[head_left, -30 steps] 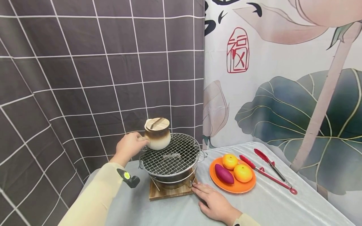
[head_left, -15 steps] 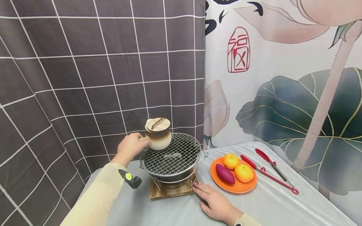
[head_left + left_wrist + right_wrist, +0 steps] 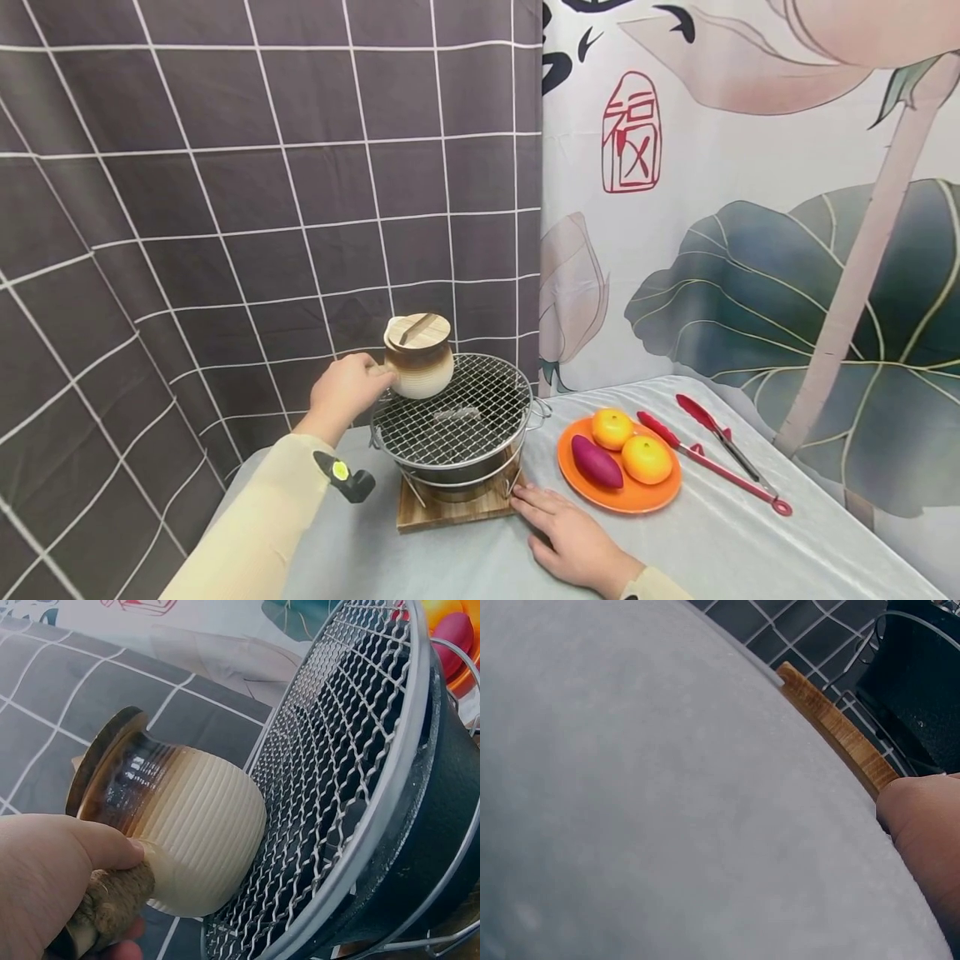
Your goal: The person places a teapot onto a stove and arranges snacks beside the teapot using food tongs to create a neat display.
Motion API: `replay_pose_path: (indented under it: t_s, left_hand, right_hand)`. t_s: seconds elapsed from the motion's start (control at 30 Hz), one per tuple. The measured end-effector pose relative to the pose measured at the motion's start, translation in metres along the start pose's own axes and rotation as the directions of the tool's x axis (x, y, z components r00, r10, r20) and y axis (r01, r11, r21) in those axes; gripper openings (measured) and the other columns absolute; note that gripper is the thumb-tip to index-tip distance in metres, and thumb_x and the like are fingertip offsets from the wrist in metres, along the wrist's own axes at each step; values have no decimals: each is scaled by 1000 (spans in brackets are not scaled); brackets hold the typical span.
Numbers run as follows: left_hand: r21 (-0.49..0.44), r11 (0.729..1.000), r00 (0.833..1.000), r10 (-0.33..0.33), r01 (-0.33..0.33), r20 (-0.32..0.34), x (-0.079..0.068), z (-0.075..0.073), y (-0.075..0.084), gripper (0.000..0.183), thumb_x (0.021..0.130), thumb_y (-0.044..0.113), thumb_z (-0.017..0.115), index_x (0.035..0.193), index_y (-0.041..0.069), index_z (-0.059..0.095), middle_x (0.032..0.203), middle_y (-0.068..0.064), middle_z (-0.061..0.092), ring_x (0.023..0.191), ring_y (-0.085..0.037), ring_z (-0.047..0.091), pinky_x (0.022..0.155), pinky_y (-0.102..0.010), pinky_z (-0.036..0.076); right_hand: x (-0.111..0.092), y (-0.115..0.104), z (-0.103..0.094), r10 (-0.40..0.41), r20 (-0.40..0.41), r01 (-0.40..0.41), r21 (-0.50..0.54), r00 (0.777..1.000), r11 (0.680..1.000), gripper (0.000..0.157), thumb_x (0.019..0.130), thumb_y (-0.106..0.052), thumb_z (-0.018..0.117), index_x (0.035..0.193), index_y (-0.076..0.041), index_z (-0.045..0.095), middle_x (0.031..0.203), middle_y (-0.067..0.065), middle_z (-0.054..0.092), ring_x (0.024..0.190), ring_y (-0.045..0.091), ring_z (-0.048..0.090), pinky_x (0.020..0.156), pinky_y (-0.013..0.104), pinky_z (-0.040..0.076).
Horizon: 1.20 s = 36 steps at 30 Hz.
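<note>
My left hand [image 3: 348, 392] grips the side handle [image 3: 112, 900] of a small ceramic teapot [image 3: 422, 371], cream below and brown at the neck, with a wooden lid [image 3: 417, 331] on top. The pot sits at the left part of a round wire grill rack [image 3: 480, 417], its base right at the mesh in the left wrist view. Under the rack is a dark charcoal stove [image 3: 420, 847] on a wooden board [image 3: 435, 517]. My right hand [image 3: 566, 533] lies flat on the cloth, fingers straight, fingertips at the board's right front corner.
Right of the stove, an orange plate [image 3: 626, 502] bears two mandarins [image 3: 646, 460] and a purple sweet potato [image 3: 596, 462]. Red-tipped tongs [image 3: 720, 471] lie beyond it on the grey cloth [image 3: 360, 550]. A gridded dark curtain [image 3: 300, 183] hangs close behind the stove.
</note>
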State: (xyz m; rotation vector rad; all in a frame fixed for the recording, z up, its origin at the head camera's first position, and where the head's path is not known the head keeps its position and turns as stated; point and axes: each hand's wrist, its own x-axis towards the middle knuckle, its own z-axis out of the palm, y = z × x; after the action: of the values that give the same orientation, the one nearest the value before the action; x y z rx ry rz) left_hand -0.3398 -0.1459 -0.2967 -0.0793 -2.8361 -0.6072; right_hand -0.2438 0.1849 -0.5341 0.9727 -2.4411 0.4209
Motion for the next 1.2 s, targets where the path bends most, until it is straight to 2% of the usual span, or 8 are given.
replay_pose_path:
  t_s: [0.23,0.47,0.53,0.6,0.7,0.77,0.97,1.2]
  left_hand:
    - [5,1000,1000,5,-5,-8,0,-2,1,50,86,51,62,112,9,71,101,-10,73,88,-28,67,72,-46,54]
    - [-31,999,1000,12,-13,-4,2,-5,6,73,86,60,65,132,3,60,113,-15,71,93,-30,70,80,-51,54]
    - [-38,999,1000,26,-27,-11,3,-6,9,80,85,61,67,138,3,55,118,-17,69,99,-32,69,84,-53,54]
    - [-48,998,999,40,-41,-17,4,-7,12,86,83,63,68,143,4,50,130,-21,63,112,-37,64,90,-56,52]
    - [-65,996,998,60,-62,-26,5,-9,18,92,82,64,69,151,8,42,143,-23,53,127,-42,54,97,-61,48]
    - [-74,994,997,73,-75,-30,5,-9,22,94,81,65,70,153,13,39,147,-23,49,131,-43,51,99,-63,46]
    - [-55,990,991,124,-127,-43,6,-8,35,90,81,69,67,155,25,40,141,-22,55,126,-42,56,93,-61,49]
    - [-11,993,993,116,-116,-39,10,-5,42,87,83,73,60,155,28,40,138,-21,58,122,-40,58,85,-59,51]
  right_hand:
    - [0,0,1,-6,-9,6,0,1000,1000,53,88,-20,71,138,-9,62,144,7,58,133,27,55,107,47,47]
    - [0,0,0,-15,-21,14,-11,1000,1000,53,87,-19,72,138,-9,62,144,7,58,132,27,56,106,47,48]
    - [0,0,0,-14,-21,14,-11,1000,1000,54,86,-18,72,138,-9,62,144,7,58,132,27,56,106,47,48]
    - [0,0,0,-11,-16,11,-7,1000,1000,54,86,-18,72,138,-9,61,144,7,58,133,27,55,106,48,48]
    - [0,-1,-1,-3,-1,3,-3,1000,1000,54,88,-19,71,139,-9,61,145,7,57,134,27,55,107,48,47]
    - [0,-1,-2,3,7,-3,-4,1000,1000,53,88,-20,70,140,-9,60,146,6,57,134,26,54,107,47,47]
    - [0,-1,-2,-1,-4,1,-7,1000,1000,53,87,-19,71,139,-9,61,145,6,58,133,27,55,107,47,47]
    - [1,-1,-2,-2,5,2,-6,1000,1000,53,88,-19,71,139,-9,61,145,6,58,134,26,55,106,47,47]
